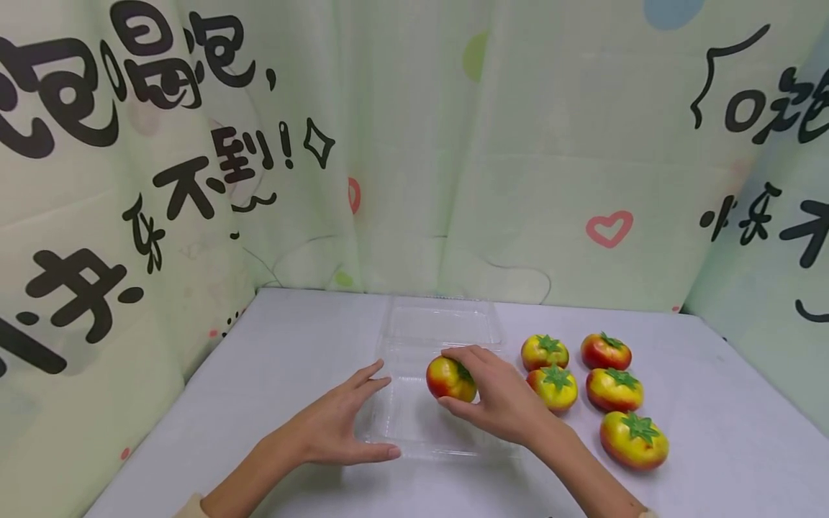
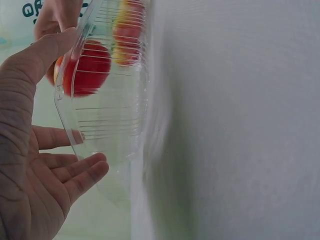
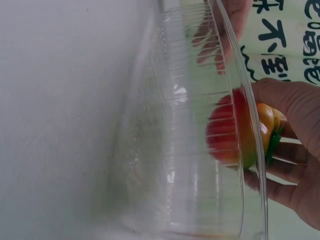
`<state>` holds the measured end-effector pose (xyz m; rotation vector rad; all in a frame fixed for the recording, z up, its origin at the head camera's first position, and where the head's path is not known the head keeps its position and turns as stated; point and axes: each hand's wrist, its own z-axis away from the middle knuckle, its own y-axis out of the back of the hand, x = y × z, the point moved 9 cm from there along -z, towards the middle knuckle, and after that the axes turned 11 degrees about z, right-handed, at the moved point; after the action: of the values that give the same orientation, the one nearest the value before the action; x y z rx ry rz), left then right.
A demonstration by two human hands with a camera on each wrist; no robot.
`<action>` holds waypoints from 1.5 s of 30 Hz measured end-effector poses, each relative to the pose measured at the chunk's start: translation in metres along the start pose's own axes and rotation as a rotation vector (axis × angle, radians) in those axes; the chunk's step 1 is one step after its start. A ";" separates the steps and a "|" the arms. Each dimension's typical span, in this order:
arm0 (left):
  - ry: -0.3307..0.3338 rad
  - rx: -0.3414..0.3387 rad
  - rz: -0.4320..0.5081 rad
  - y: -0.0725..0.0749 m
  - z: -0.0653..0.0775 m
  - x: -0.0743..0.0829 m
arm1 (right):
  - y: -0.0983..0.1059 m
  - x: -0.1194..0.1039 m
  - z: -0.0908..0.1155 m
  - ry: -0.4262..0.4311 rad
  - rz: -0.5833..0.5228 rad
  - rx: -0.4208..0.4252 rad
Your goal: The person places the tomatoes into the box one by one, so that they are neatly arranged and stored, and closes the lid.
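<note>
My right hand (image 1: 501, 397) grips a red-and-yellow tomato (image 1: 445, 378) with a green leafy top, thumb on the near side and fingers over the far side. That tomato is within the outline of a clear plastic container (image 1: 414, 426), and the right wrist view shows it at rim height, partly behind the ribbed wall (image 3: 192, 150). The container's lid (image 1: 443, 324) lies folded back toward the far edge. My left hand (image 1: 333, 424) is beside the container's left side, fingers spread and thumb apart, holding nothing. In the left wrist view its fingers (image 2: 82, 175) are close to the rim.
Several more tomatoes (image 1: 614, 389) stand in two loose rows on the white table (image 1: 311, 331), right of the container. The nearest tomato (image 1: 635, 440) sits beside my right forearm. A pale green printed curtain (image 1: 414, 180) encloses the table's back and sides.
</note>
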<state>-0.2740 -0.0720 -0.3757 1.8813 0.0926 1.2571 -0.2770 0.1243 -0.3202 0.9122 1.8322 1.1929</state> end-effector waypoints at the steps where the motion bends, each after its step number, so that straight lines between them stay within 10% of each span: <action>1: -0.001 0.000 0.000 0.000 0.000 0.000 | -0.001 -0.002 -0.002 -0.001 -0.009 -0.002; 45: -0.020 0.019 0.017 0.003 0.000 0.001 | -0.051 -0.022 -0.042 -0.112 -0.252 0.056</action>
<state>-0.2748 -0.0734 -0.3731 1.9137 0.0789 1.2527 -0.3116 0.0728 -0.3521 0.7376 1.8350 0.9215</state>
